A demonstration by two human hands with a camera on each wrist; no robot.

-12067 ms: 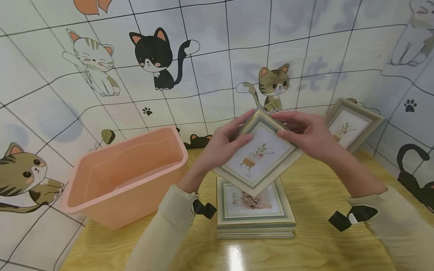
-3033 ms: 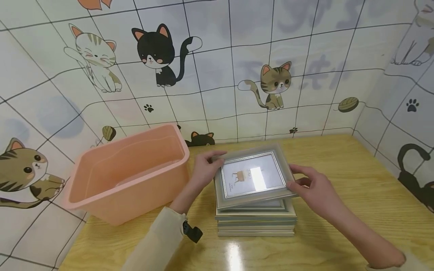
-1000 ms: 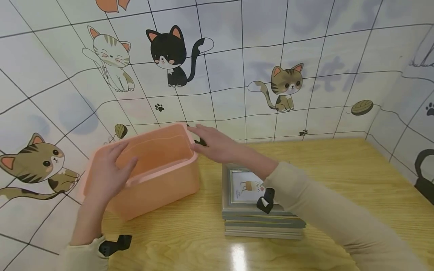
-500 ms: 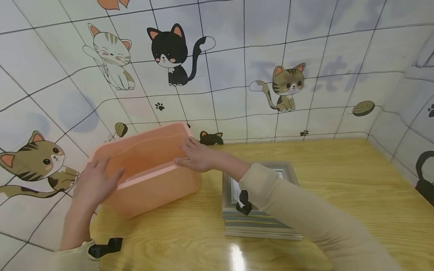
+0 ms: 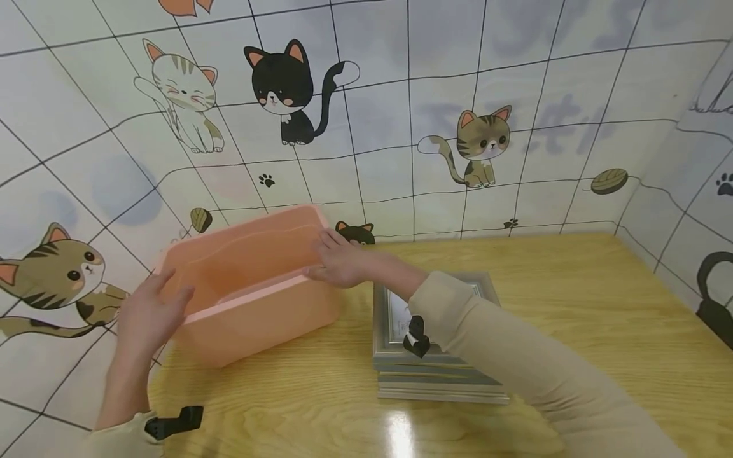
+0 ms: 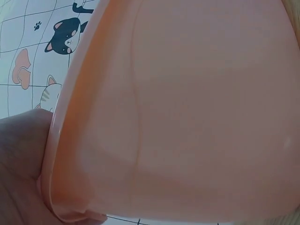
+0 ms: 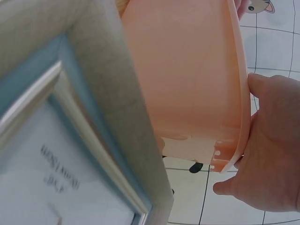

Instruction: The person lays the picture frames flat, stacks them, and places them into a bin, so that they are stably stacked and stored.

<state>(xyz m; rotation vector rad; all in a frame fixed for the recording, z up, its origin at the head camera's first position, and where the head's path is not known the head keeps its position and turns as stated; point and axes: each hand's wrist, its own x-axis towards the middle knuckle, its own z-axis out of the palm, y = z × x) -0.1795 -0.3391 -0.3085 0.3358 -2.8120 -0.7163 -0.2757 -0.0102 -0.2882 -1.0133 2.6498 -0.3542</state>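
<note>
A peach-coloured plastic bin [image 5: 263,327] stands at the left of the table, its inside bare in the head view. My left hand [image 5: 146,318] holds its left end, and the left wrist view shows that hand [image 6: 21,164] wrapped about a corner of the rim. At the opposite end my right hand [image 5: 342,262] grips the rim; in the right wrist view the thumb and fingers of this hand [image 7: 274,145] lie on either side of it. Right of the bin rises a stack of picture frames [image 5: 441,389], partly hidden by my right forearm.
The stack's top frame [image 7: 112,93] looms close in the right wrist view, just below my right wrist. Behind the bin is a wall covering [image 5: 389,127] with printed cats. Bare wood table [image 5: 572,305] stretches to the right of the stack.
Earlier both hands held a picture frame above the stack, then laid frames onto it. Since then they have moved left to the bin's two ends, and the bin has shifted slightly right.
</note>
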